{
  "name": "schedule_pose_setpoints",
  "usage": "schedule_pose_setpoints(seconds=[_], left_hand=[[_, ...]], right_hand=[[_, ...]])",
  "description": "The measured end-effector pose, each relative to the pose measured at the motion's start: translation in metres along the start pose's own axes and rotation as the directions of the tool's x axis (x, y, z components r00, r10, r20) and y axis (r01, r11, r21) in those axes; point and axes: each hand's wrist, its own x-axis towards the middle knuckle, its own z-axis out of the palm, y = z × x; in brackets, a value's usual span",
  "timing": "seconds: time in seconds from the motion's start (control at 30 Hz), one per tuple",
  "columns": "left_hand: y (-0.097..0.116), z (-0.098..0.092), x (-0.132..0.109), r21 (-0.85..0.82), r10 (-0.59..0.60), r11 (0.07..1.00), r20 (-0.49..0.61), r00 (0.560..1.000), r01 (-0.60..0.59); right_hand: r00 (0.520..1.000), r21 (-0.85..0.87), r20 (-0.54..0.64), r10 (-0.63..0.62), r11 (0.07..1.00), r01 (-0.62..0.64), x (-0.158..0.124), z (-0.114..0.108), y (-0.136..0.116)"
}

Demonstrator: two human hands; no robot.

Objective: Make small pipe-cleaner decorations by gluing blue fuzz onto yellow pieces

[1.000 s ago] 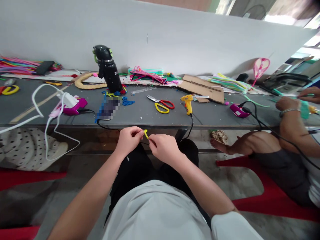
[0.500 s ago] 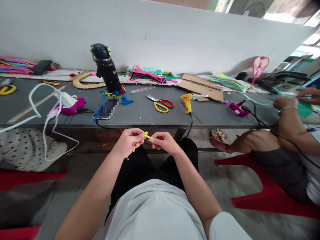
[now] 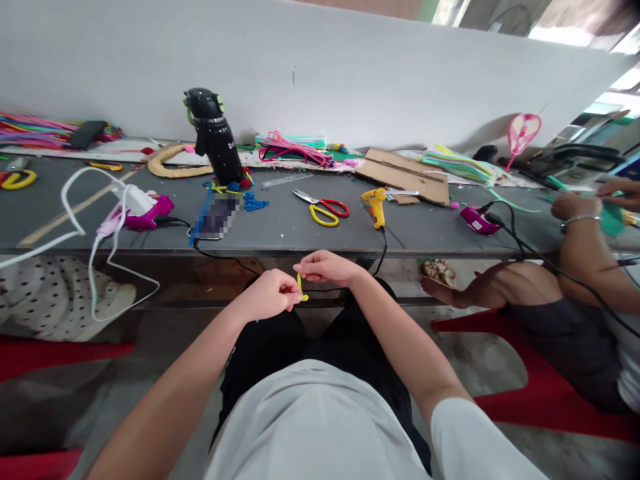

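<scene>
Over my lap, just off the table's front edge, both hands are closed on a short yellow pipe cleaner (image 3: 300,283). My left hand (image 3: 270,293) pinches it near its lower end, where a small coiled bit sticks out past the fingertips. The upper end sits between the thumb and finger of my right hand (image 3: 326,268), higher and to the right. Between the two hands the stem runs nearly upright. On the table beyond lie scissors (image 3: 324,208) with one red and one yellow handle, and a yellow glue gun (image 3: 376,207).
A black bottle (image 3: 220,147) stands behind a phone (image 3: 217,217). Bundles of pipe cleaners (image 3: 460,163) and cardboard (image 3: 403,175) line the wall. Purple power sockets (image 3: 150,212) trail cables at both sides. A co-worker's hands (image 3: 575,205) work at the right.
My right hand has risen and turned over the stem, while my left hand has rolled palm-down and shifted right. The yellow pipe cleaner now stands nearly upright instead of running across.
</scene>
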Motion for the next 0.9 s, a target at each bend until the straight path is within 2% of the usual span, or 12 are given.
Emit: schedule_pose_setpoints(seconds=[0.03,0.1,0.2,0.27,0.37,0.47,0.6,0.67,0.73,0.83,0.9], left_hand=[[0.001,0.0,0.001,0.086,-0.005,0.996,-0.05,0.999,0.009],[-0.001,-0.002,0.004,0.153,-0.002,0.988,-0.145,0.989,0.024],[-0.008,-0.009,0.008,0.076,-0.014,0.997,-0.262,0.965,0.035],[-0.011,-0.016,0.009,-0.057,-0.021,0.998,-0.299,0.954,0.004],[-0.01,-0.023,0.01,-0.318,-0.048,0.945,-0.367,0.929,-0.077],[-0.001,-0.026,0.009,-0.513,-0.057,0.839,-0.415,0.908,-0.181],[0.011,-0.028,0.008,-0.614,0.019,0.753,-0.339,0.941,-0.236],[0.014,-0.03,0.009,-0.593,0.045,0.775,-0.291,0.956,-0.218],[0.018,-0.032,0.011,-0.51,0.065,0.839,-0.252,0.966,-0.189],[0.024,-0.035,0.017,-0.288,0.089,0.945,-0.223,0.971,-0.153],[0.027,-0.037,0.022,-0.136,0.107,0.98,-0.245,0.964,-0.143]], right_hand=[[0.999,-0.106,-0.044,-0.027,0.994,0.022,0.0,0.002,-0.011],[0.988,-0.324,-0.114,-0.107,0.944,0.065,-0.006,0.01,-0.03],[0.946,-0.567,-0.219,-0.239,0.82,0.076,-0.023,0.028,-0.046],[0.925,-0.629,-0.254,-0.283,0.774,0.064,-0.034,0.038,-0.047],[0.92,-0.604,-0.282,-0.272,0.795,0.05,-0.041,0.044,-0.041],[0.942,-0.457,-0.263,-0.21,0.887,0.07,-0.037,0.039,-0.031],[0.947,-0.236,-0.272,-0.173,0.966,0.108,-0.027,0.023,-0.025],[0.935,-0.175,-0.314,-0.166,0.978,0.115,-0.022,0.013,-0.027],[0.926,-0.156,-0.339,-0.163,0.981,0.116,-0.017,0.004,-0.034],[0.909,-0.227,-0.363,-0.205,0.966,0.127,-0.011,-0.004,-0.052],[0.889,-0.311,-0.377,-0.262,0.939,0.145,-0.008,-0.005,-0.065]])
